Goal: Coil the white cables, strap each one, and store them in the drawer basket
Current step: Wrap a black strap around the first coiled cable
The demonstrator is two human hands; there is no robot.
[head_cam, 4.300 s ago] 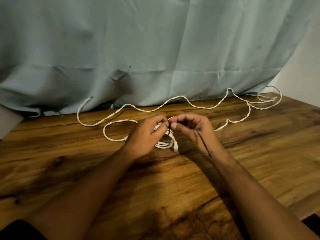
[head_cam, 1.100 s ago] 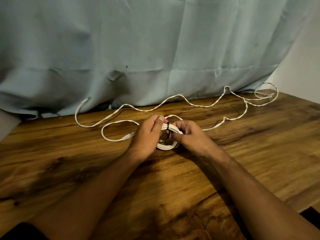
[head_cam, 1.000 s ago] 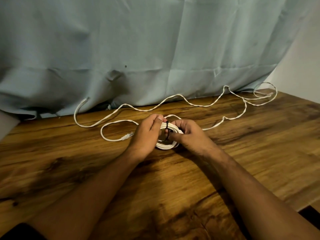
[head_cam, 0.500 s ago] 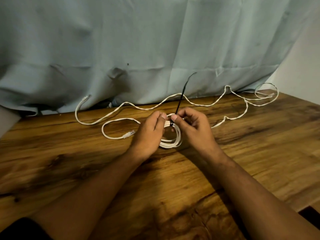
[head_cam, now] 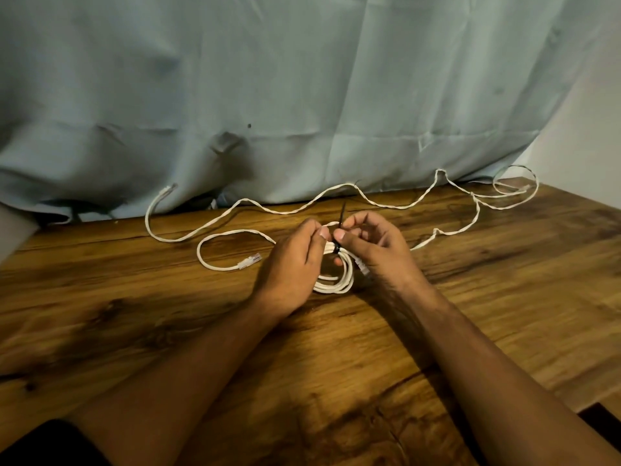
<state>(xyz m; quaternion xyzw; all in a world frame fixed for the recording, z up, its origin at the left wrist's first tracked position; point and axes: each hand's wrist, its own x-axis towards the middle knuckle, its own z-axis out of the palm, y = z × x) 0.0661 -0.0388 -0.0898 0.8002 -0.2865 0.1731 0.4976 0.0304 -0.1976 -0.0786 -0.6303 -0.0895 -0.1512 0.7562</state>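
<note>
A coiled white cable (head_cam: 336,284) rests on the wooden table (head_cam: 336,381) between my hands. A thin black strap (head_cam: 337,249) is wrapped round the top of the coil, and its free tail (head_cam: 342,213) sticks up. My left hand (head_cam: 289,264) grips the coil's left side. My right hand (head_cam: 376,247) pinches the strap with thumb and fingers. One plug (head_cam: 250,261) of this cable lies loose to the left. A second white cable (head_cam: 369,200) lies uncoiled across the back of the table.
A pale blue cloth (head_cam: 285,95) hangs behind the table's back edge. The long cable ends in a small loop (head_cam: 514,188) at the back right corner. A white wall (head_cam: 588,146) is at the right. No drawer or basket is in view.
The strap went round the coil about a second ago. Its tail stood long and upright half a second ago and now shows shorter above my right fingers.
</note>
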